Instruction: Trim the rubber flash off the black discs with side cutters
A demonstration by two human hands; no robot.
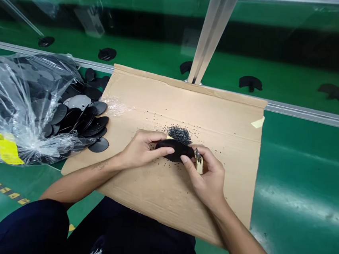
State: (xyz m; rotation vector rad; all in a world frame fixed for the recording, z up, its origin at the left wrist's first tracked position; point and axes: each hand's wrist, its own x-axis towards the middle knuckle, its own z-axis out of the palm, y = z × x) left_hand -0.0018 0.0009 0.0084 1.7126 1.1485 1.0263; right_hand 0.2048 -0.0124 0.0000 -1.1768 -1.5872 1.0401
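Observation:
My left hand [143,148] pinches a round black plastic disc [173,149] between thumb and fingers, tilted above the cardboard. On the disc's right side rests the thumb of my right hand [209,170]. That hand is closed round a small cutting tool, apparently nippers [198,161], with a cream handle and dark metal jaws; much of the tool is hidden by the palm. A small cream patch shows by my left fingertips, and I cannot make out what it is. Just behind the disc lies a heap of tiny black trimmings [180,134].
A cardboard sheet [157,193] lies under my hands. At left, a clear plastic bag [17,88] with a yellow label spills many black discs [98,124] onto it. An upright metal post [214,31] and rail stand behind, with several black pieces [251,83] along the green surface.

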